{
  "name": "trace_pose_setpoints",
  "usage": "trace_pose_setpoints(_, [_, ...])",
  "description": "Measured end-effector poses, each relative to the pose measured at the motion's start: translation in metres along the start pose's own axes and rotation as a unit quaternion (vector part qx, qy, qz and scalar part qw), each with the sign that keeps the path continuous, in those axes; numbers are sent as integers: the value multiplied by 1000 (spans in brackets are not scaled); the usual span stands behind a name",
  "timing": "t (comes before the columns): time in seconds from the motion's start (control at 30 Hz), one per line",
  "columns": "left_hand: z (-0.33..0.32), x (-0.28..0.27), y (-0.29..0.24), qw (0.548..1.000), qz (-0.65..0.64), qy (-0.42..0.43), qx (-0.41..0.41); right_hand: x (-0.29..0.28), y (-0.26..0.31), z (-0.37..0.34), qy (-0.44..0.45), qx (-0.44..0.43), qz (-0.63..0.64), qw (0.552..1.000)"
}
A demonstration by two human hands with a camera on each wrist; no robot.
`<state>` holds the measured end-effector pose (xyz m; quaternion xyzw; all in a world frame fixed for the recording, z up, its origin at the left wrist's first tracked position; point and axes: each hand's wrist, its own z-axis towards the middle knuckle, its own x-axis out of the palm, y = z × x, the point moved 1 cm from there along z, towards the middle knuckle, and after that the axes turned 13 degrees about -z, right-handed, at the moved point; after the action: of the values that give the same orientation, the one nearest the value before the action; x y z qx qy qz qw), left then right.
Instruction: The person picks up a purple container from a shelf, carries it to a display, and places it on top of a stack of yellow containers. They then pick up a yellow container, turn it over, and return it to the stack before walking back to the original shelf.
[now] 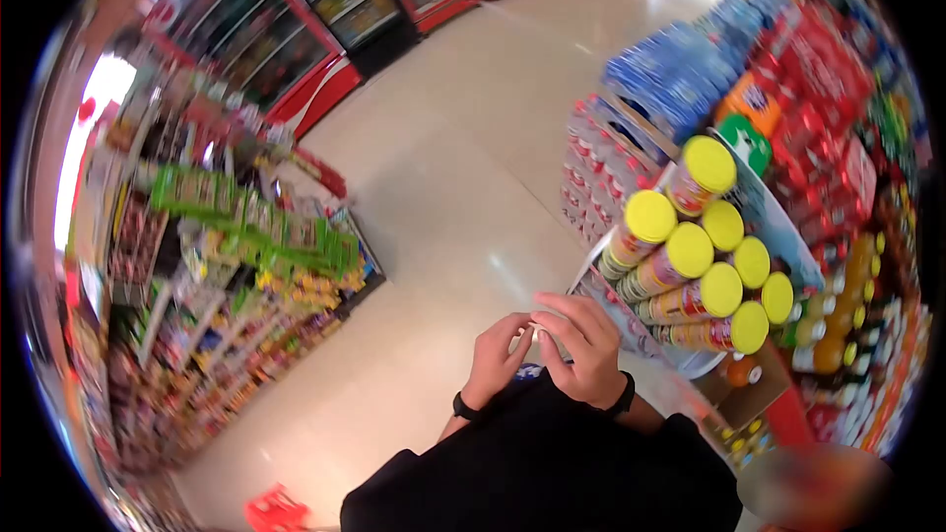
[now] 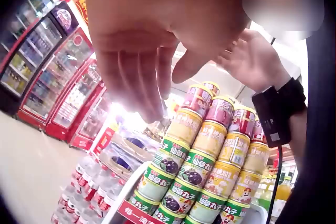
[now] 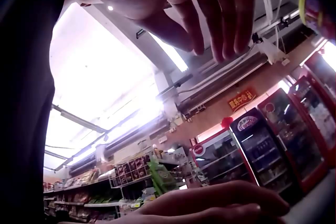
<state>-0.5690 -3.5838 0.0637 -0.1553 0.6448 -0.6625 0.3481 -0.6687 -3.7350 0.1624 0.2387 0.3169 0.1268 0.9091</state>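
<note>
A person's left hand (image 1: 495,357) and right hand (image 1: 585,350) hover close together, fingers loosely curved, beside stacked yellow-lidded cans (image 1: 689,250).

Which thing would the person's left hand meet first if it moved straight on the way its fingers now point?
Probably the right hand: in the head view, the left hand points toward its fingers, just ahead. Depth is unclear, so it might pass slightly above or below them.

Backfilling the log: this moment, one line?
left hand: raised near right hand, contact unclear | yellow-lidded cans: stacked at right | coolers: background
</note>
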Motion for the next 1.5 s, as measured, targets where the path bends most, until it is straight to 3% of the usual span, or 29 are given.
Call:
trace_pose_setpoints(0.2, [-52,-59,7,995,24,-77,64,58,46,-7,140,-37,25,989])
trace_pose_setpoints(0.3, [-98,-111,16,990,66,-116,33,111,81,-14,217,-54,48,973])
trace_pose_setpoints(0.5, [-215,-216,49,949,116,-293,-29,222,180,-30,332,-186,101,919])
trace_pose_setpoints(0.67, [-309,-282,52,888,171,-417,-90,309,266,-60,412,-329,156,836])
trace_pose_setpoints(0.8, [-363,-322,62,844,140,-504,-117,358,336,-73,514,-412,183,730])
trace_pose_setpoints(1.07, [-406,-407,105,766,170,-600,-153,483,441,-85,587,-508,266,572])
trace_pose_setpoints(1.23, [-417,-489,112,746,235,-591,-196,589,514,-66,593,-548,333,487])
trace_pose_setpoints(1.27, [-419,-504,104,739,205,-597,-235,609,530,-64,594,-559,334,472])
trace_pose_setpoints(1.43, [-455,-555,110,662,171,-688,-241,669,624,-72,544,-641,363,401])
trace_pose_setpoints(1.5, [-479,-572,117,636,168,-714,-239,687,657,-87,564,-642,360,374])
